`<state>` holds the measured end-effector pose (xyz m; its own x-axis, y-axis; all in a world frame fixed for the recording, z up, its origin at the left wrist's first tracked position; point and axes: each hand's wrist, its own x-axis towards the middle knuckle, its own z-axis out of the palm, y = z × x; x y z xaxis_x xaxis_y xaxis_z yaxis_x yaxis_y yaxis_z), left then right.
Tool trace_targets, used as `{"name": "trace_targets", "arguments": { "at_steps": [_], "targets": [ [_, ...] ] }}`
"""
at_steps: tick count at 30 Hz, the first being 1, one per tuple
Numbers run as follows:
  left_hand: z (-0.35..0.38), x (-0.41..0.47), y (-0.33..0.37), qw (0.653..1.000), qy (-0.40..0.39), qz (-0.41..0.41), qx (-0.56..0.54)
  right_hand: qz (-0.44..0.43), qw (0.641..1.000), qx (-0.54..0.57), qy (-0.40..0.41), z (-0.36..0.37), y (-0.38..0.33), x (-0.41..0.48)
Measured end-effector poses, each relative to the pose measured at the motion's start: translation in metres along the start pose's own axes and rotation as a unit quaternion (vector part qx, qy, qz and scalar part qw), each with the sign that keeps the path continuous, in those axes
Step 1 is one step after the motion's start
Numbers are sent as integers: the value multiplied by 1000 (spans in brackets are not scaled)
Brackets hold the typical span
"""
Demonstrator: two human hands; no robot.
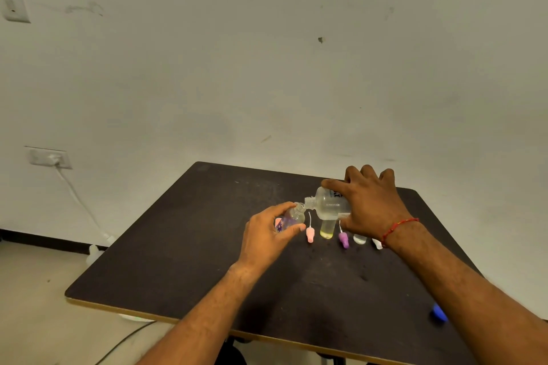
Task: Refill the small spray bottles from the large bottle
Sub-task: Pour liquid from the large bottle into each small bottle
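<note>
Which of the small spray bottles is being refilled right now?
The purple-flowered small bottle in the left hand; the large bottle tips into its neck. The others stand untouched on the table.

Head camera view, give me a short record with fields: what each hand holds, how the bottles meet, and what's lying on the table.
left hand: holds small spray bottle, uncapped, tilted toward the large bottle
right hand: holds large bottle, tipped on its side
contact: large bottle's mouth at the small bottle's opening
on table: pink spray cap, yellowish small bottle, purple spray cap, blue cap near the right edge
liquid flow: cannot tell
</note>
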<state>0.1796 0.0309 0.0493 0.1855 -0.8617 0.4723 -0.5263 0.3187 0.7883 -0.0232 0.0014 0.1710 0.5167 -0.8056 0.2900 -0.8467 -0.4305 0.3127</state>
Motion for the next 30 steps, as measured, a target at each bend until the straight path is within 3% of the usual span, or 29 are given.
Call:
{"name": "trace_targets", "arguments": {
  "at_steps": [30],
  "targets": [
    [5,-1,-2,1000,0,1,2,-19,1000,-22,11,1,4,1]
  ]
}}
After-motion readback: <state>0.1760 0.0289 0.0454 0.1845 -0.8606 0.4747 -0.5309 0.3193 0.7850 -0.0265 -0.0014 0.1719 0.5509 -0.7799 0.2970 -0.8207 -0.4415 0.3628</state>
